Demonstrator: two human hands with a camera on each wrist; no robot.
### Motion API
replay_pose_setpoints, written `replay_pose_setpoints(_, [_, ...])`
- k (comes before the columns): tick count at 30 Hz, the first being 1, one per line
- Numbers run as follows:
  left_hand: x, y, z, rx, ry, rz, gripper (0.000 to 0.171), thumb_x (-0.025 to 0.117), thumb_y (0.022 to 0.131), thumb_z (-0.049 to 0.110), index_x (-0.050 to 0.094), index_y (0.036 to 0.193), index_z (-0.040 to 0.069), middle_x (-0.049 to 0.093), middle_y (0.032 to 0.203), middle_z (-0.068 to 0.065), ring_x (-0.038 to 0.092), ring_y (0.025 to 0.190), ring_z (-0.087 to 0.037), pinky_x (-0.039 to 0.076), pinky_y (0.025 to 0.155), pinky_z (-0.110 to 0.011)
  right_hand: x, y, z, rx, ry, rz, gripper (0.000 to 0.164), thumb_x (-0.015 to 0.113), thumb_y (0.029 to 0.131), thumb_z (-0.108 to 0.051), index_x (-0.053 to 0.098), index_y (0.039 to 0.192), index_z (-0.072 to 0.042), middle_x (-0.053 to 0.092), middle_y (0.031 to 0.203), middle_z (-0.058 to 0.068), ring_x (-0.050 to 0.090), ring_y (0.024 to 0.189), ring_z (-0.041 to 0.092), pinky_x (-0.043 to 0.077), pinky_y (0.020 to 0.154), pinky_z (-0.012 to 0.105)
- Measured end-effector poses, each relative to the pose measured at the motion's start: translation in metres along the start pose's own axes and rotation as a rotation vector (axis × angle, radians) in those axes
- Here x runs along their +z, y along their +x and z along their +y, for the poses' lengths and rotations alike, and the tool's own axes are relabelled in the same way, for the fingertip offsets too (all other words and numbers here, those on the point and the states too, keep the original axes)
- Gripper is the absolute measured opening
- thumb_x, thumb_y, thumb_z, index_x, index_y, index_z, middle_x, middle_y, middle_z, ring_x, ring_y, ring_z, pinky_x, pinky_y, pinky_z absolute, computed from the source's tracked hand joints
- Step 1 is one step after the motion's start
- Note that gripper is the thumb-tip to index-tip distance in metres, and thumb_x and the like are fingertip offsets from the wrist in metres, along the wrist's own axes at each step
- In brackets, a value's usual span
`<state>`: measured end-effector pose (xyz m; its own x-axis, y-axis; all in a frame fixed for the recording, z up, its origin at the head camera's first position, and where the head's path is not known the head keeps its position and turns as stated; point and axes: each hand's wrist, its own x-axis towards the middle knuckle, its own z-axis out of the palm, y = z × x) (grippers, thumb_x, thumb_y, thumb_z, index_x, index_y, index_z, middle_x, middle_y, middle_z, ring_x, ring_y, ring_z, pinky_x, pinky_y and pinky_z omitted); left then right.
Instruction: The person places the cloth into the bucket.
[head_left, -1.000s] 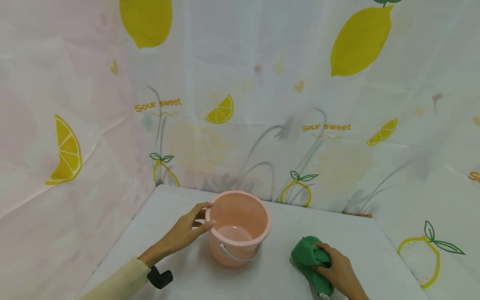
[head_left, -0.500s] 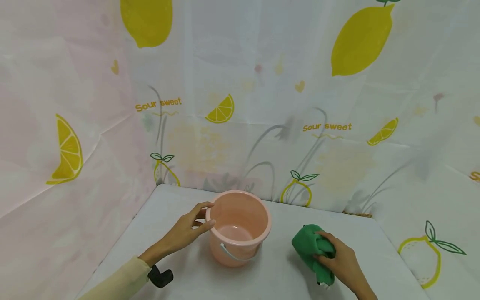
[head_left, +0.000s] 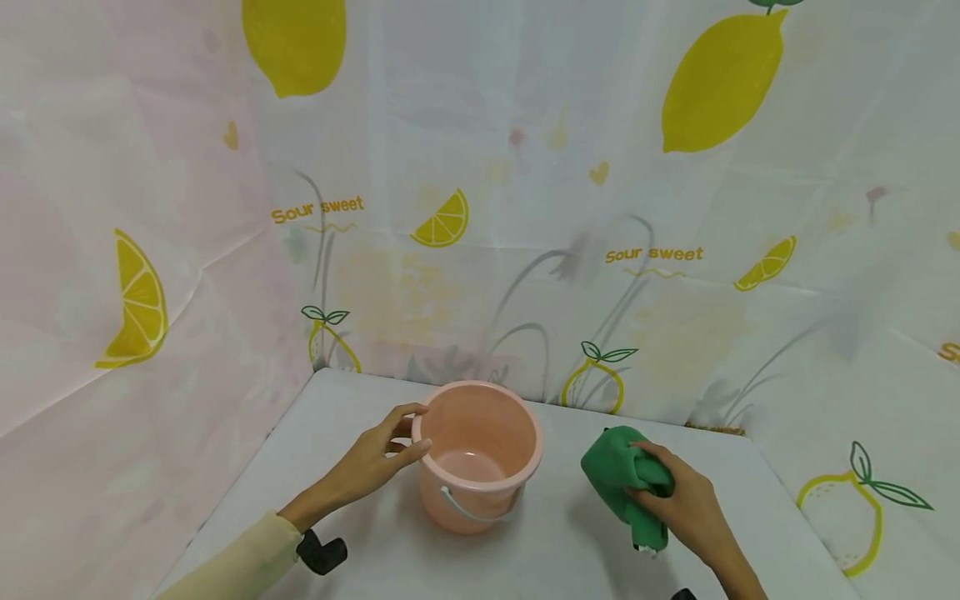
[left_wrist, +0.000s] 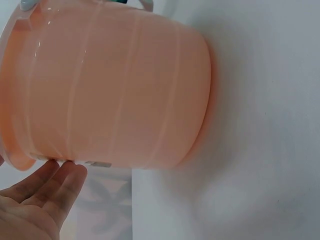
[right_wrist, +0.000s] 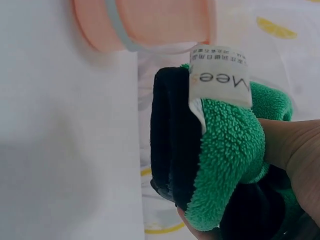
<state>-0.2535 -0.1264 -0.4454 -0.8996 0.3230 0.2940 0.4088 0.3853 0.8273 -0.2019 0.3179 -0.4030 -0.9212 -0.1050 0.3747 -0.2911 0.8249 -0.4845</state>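
Observation:
A pink plastic bucket (head_left: 468, 508) with a pale handle stands upright on the white table, its inside showing no contents. My left hand (head_left: 375, 454) holds the rim on its left side, thumb at the near part. Seen from the left wrist, the fingertips (left_wrist: 75, 175) touch the outer wall of the bucket (left_wrist: 115, 90) just under the rim. To the right, my right hand (head_left: 690, 504) grips a bunched green towel (head_left: 618, 471), raised over the table. It has fluffy terry cloth (right_wrist: 232, 145), a black border (right_wrist: 172, 125) and a white printed label (right_wrist: 220, 75).
The white table (head_left: 555, 558) runs back to a hanging cloth backdrop (head_left: 480, 317) printed with lemons. Another printed sheet (head_left: 187, 417) closes off the left side. A black wrist-camera piece (head_left: 322, 552) sits under the left wrist.
My right hand has lifted the green towel off the lower right part of the table, raising it upward and away from the front. Left hand and bucket stay put.

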Motion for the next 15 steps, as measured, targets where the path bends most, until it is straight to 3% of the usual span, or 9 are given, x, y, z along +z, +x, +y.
replay_pose_setpoints(8, [0.0,0.0,0.0,0.0,-0.008,-0.003,0.054,0.062,0.092,0.04,0.039,0.14,0.029,0.059,0.124,-0.007,0.059,0.105,-0.011,0.049,0.092,-0.036,-0.003,0.008,-0.007,-0.015,0.013,0.005,0.06,0.083,0.075,-0.026,0.056,0.128,-0.021,0.061,0.121,0.016,0.061,0.096,0.031,0.052,0.066,0.04])
replay_pose_setpoints(15, [-0.006,-0.006,0.026,-0.007,-0.017,-0.025,0.055,0.062,0.093,0.034,0.04,0.141,0.019,0.058,0.125,-0.013,0.059,0.107,-0.016,0.048,0.093,-0.037,-0.006,0.014,-0.016,-0.027,0.04,0.007,0.06,0.082,0.076,-0.026,0.055,0.129,-0.025,0.06,0.124,0.013,0.061,0.098,0.031,0.053,0.067,0.039])
